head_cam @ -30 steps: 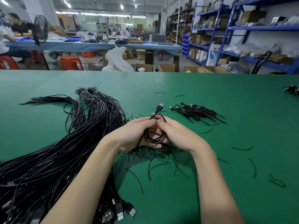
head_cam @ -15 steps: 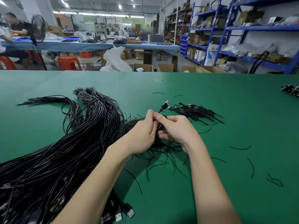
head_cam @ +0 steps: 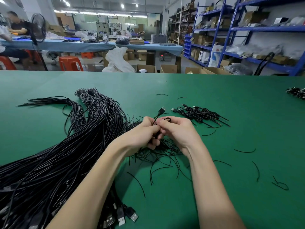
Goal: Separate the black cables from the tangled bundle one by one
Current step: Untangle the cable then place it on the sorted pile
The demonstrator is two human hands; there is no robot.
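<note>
A large bundle of long black cables (head_cam: 54,156) sprawls over the left of the green table (head_cam: 231,100), with USB plugs (head_cam: 125,215) at its near end. My left hand (head_cam: 140,134) grips one coiled black cable (head_cam: 156,118) at the table's middle; its USB plug (head_cam: 161,111) sticks up beyond my fingers. My right hand (head_cam: 176,129) pinches the same coil from the right, and a small loop (head_cam: 167,119) shows above its fingers. Most of the coil is hidden between my hands.
A small pile of coiled, tied cables (head_cam: 199,114) lies just beyond my right hand. Short black tie wires (head_cam: 158,156) are heaped under my hands and scattered to the right (head_cam: 257,171). Another dark bundle (head_cam: 296,93) sits at the far right edge.
The open ring of cable seen a second ago has been squeezed into a tight coil between my hands, which have closed together and moved slightly away from me.
</note>
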